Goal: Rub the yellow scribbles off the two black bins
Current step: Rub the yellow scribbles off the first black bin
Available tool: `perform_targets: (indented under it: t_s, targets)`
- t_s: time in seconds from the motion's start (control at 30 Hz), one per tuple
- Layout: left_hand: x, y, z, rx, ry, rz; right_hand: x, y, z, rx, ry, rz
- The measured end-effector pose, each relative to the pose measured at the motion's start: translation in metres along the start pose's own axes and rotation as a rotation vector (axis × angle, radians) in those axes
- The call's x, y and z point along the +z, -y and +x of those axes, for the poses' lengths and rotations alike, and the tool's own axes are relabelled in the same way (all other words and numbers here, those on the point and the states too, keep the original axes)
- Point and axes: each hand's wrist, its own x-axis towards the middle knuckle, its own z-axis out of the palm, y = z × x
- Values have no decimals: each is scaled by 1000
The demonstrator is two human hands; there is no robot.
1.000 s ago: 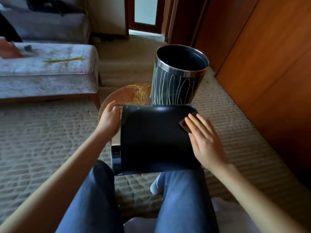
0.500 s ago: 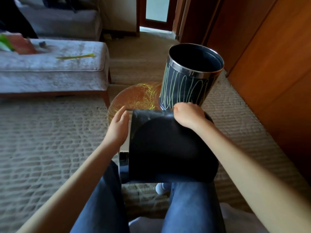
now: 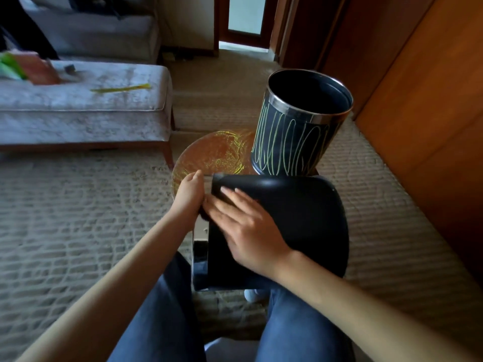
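- Now the near black bin (image 3: 300,218) lies on its side across the person's knees in blue jeans (image 3: 300,322). Its chrome-rimmed mouth points left, and the side facing up shows plain glossy black.
- The right hand (image 3: 248,231) lies flat on the left part of that bin, fingers straight and spread, gripping nothing. A dark smudge shows by its fingertips, too blurred to name.
- The left hand (image 3: 189,194) rests against the bin's rim end, thumb up. I cannot tell whether its fingers curl round the rim.
- The far black bin (image 3: 308,100) stands upright just beyond, with yellow scribbles (image 3: 282,145) looping over its wall.
- A round brown tabletop (image 3: 209,155), also marked yellow, sits beside it on the left.
- A grey bench (image 3: 78,121) on the far left carries a yellow strip (image 3: 121,88).
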Motion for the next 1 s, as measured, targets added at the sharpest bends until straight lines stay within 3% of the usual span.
perform_targets:
  t_s: [0.13, 0.27, 0.4, 0.53, 0.67, 0.83, 0.93, 1.0]
  targets:
    - [-2, -8, 3, -57, 24, 74, -2, 2, -24, -288, 45, -24]
    - [-11, -24, -2, -256, 115, -112, -6, -7, -19, -361, 35, -110]
    - [-17, -30, -6, -281, 135, -253, -12, -32, -17, -202, -46, -110]
    - [-18, -14, -13, -50, 93, -331, -4, -50, -16, -30, -114, -125]
    - [-12, 0, -31, 105, 187, -389, 22, -22, 5, 122, -206, -22]
    - [-12, 4, -45, 128, 223, -406, 38, 4, 35, 215, -247, -20]
    - [-10, 3, -48, 135, 198, -412, 22, -25, 27, 193, -181, -21]
    - [-10, 4, -48, 122, 184, -401, 6, -65, 8, 320, -203, -67]
